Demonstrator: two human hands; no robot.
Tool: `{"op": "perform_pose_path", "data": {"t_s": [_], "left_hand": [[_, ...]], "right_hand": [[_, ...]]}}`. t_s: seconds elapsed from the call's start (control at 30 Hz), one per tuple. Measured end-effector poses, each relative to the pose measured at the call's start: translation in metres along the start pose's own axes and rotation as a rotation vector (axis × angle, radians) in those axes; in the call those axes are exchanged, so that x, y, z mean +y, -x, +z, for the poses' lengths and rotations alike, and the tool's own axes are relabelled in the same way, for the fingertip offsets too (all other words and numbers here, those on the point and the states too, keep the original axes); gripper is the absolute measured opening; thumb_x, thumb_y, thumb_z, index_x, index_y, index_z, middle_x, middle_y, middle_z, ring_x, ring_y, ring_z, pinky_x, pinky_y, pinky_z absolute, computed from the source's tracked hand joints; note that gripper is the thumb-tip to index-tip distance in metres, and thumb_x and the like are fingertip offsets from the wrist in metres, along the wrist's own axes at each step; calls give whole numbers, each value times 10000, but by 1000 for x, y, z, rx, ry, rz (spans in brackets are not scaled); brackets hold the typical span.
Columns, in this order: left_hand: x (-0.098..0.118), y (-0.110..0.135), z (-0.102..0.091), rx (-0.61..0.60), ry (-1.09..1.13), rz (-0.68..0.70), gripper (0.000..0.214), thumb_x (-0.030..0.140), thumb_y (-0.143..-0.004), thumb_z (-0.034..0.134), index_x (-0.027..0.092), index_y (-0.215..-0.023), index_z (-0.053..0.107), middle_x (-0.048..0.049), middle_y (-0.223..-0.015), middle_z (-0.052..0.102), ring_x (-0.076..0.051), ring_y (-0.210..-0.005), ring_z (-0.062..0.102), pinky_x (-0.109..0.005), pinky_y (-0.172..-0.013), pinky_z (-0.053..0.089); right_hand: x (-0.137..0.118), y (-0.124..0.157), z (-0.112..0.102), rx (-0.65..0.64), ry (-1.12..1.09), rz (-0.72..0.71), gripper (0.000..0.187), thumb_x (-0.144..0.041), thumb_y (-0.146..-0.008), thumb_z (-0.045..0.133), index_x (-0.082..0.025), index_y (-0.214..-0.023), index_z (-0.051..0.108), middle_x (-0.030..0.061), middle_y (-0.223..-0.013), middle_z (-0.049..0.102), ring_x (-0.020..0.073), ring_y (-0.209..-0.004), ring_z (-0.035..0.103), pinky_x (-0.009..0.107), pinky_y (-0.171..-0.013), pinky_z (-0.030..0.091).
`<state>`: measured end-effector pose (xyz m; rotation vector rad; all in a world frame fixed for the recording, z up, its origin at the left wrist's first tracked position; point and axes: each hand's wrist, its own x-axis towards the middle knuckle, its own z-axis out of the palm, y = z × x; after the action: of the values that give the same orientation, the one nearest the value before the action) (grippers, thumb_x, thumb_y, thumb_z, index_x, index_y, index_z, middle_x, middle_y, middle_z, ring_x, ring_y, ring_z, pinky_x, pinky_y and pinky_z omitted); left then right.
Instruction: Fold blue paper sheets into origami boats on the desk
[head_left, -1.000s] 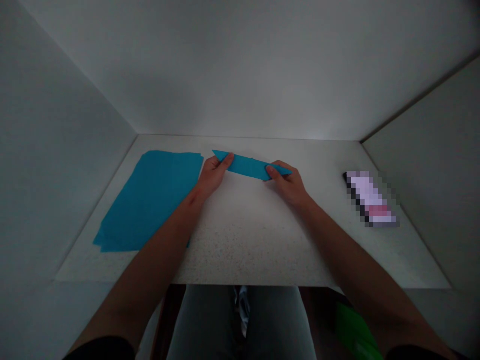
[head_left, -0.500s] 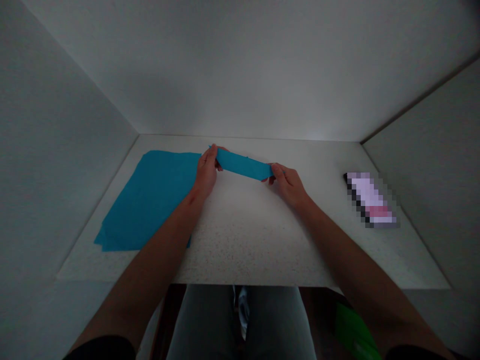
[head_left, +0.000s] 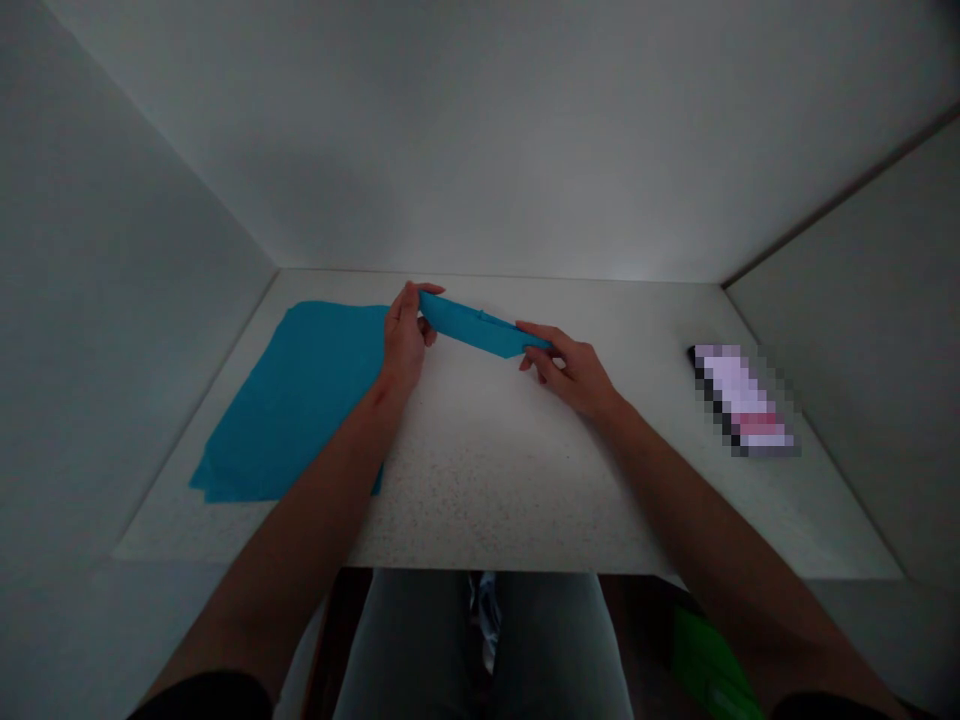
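While both my hands are clamped on one blue folded strip (head_left: 469, 325), it sits at twelve o'clock from my lap, sloping down toward the right and seemingly lifted off the white counter (head_left: 480, 490). My left hand (head_left: 405, 340), at eleven o'clock, grips one end; my right hand (head_left: 570, 368), toward one o'clock, pinches the tapered other end between thumb and fingers. I judge this piece well along: it is already narrow and layered, with a slanted edge near my right fingers. A small bit juts from its upper edge, so it may not be wholly flat; whether any fold remains, I can't tell. At ten o'clock, the stack of blue sheets (head_left: 304, 390) lies spread, with no folding showing. A phone (head_left: 742, 400) rests at two o'clock.
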<state>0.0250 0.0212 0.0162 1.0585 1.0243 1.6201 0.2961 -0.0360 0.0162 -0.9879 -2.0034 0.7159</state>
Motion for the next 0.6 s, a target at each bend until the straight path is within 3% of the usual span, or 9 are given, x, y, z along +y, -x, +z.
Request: {"op": "perform_pose_path", "data": {"t_s": [0.17,0.37,0.5,0.6], "left_hand": [[2,2,0,15,-36,-32,601,836,-979,613,246,-928,714,55,-560,414,-108,-431,423,-229,-397,231],[4,4,2,4,-59,-8,629,854,-987,578,245,-931,728,44,-553,424,-124,-449,455,-254,-415,264],[5,4,2,-5,-65,35,617,823,-1007,582,234,-951,758,15,-623,541,-118,-473,463,-273,-438,322],[5,5,2,-12,-64,52,618,810,-1018,578,228,-954,777,-1,-658,589,-125,-516,510,-271,-483,388]], "right_hand": [[-1,-1,-3,17,59,-65,382,-431,-1108,619,-245,-1425,720,53,-1011,820,124,-647,657,278,-691,578],[-2,-3,-5,-18,113,-98,354,-479,-1127,572,-233,-1252,795,76,-993,802,156,-722,675,296,-722,586],[-2,-3,-5,-50,87,-158,357,-435,-1135,577,-254,-1369,776,58,-991,792,143,-728,694,290,-760,605],[-2,-2,-3,-33,57,-109,429,-419,-1124,607,-270,-1517,692,60,-1081,806,128,-693,721,293,-763,633]]}}
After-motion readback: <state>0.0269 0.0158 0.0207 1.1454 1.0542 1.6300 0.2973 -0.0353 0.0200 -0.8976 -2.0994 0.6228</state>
